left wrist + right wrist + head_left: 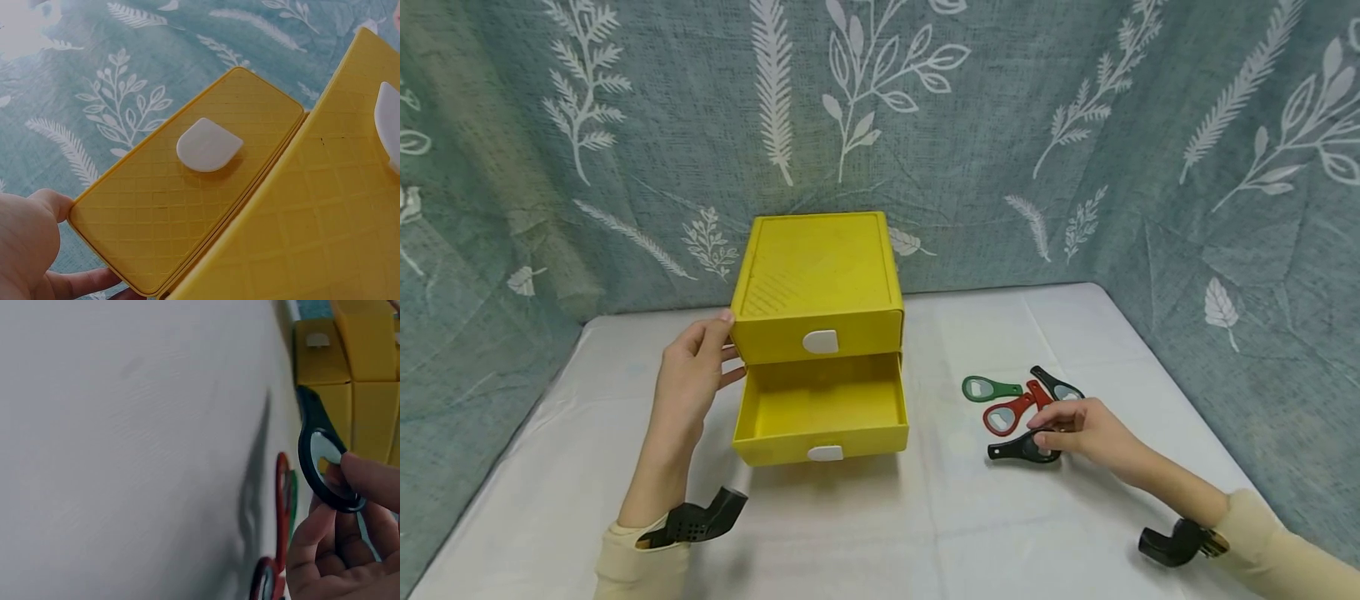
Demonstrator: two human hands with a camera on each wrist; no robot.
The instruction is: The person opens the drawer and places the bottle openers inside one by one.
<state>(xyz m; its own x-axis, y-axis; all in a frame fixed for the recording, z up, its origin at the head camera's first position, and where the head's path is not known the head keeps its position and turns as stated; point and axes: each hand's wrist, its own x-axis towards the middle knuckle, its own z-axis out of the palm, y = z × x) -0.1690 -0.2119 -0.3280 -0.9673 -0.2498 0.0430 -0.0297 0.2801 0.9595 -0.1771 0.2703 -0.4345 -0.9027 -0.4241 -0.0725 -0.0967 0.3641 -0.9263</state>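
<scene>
The right hand (pixel 1084 429) is pinching a black bottle opener (pixel 1011 449) by its round end, thumb against fingertips; the handle is pointing left toward the yellow cabinet's (pixel 820 258) open lower drawer (pixel 775 449), which is sitting well apart on that side. The left hand (pixel 691 367), nearer the drawer, is touching the cabinet's left side with fairly straight, spread fingers, their tips hiding there. The right hand is partly covering the upper red bottle opener (pixel 1035 388).
</scene>
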